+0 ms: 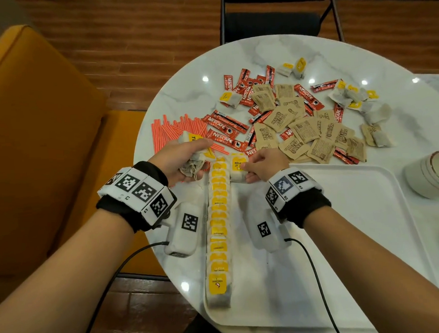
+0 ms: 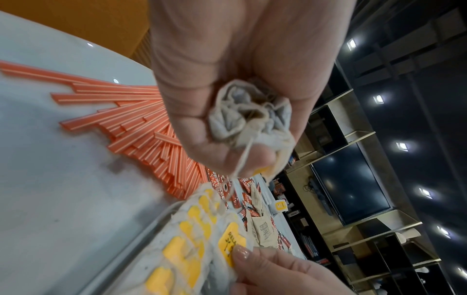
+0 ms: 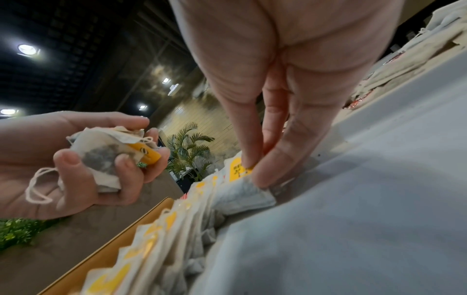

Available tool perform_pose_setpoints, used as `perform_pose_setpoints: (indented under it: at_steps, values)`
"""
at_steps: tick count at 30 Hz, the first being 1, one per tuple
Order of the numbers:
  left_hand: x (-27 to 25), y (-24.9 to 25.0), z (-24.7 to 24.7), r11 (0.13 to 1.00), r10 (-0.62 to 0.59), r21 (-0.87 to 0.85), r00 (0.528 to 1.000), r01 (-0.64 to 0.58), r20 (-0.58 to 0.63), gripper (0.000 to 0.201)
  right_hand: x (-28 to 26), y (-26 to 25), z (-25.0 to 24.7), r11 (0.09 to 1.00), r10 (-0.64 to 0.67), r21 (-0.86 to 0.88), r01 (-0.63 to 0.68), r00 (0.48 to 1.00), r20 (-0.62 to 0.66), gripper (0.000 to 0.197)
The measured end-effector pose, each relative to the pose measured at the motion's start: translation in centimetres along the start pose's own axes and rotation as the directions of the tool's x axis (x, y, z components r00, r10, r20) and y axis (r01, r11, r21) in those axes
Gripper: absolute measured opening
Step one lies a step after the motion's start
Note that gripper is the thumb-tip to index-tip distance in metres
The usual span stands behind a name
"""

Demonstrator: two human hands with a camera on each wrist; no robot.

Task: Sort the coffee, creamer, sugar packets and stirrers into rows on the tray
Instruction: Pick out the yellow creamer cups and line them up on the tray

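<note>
A row of yellow-tagged tea bags (image 1: 218, 229) runs along the left side of the white tray (image 1: 354, 236). My left hand (image 1: 188, 159) hovers over the table just beyond the tray's far left corner and grips a crumpled bunch of tea bags (image 2: 252, 119) with strings dangling. My right hand (image 1: 246, 169) pinches one tea bag (image 3: 242, 191) by its yellow tag, set down beside the row's far end. Orange stirrers (image 1: 171, 130), red coffee sticks (image 1: 226, 127) and brown sugar packets (image 1: 300, 131) lie mixed on the marble table beyond the tray.
More loose tea bags (image 1: 353, 95) lie at the far right of the table. A white bowl (image 1: 430, 174) stands right of the tray. A black chair (image 1: 270, 23) is behind the table and an orange sofa (image 1: 35, 124) to the left.
</note>
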State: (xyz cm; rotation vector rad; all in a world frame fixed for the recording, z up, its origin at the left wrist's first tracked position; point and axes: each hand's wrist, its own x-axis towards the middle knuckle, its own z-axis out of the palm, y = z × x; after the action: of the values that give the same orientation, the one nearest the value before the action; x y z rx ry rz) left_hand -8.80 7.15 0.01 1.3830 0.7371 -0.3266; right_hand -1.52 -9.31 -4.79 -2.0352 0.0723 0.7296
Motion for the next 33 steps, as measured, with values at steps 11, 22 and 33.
perform_pose_setpoints:
  at_steps: [11, 22, 33]
  values:
    - [-0.6, -1.2, 1.2, 0.971, -0.062, -0.220, 0.991, 0.088, 0.122, 0.016, -1.3, 0.0, -1.3, 0.981, -0.176, -0.092, 0.169, 0.981, -0.077, 0.021]
    - [-2.5, -0.9, 3.2, 0.978, 0.018, -0.205, 0.979, 0.025, 0.203, 0.035, -7.3, -2.9, -1.7, 0.933, -0.296, 0.270, 0.238, 0.935, 0.196, 0.020]
    - [-3.1, -0.9, 3.9, 0.978, 0.052, -0.206, 0.974, -0.006, 0.221, 0.022, -7.1, -2.8, -2.9, 0.924, -0.256, 0.301, 0.235, 0.966, 0.030, 0.036]
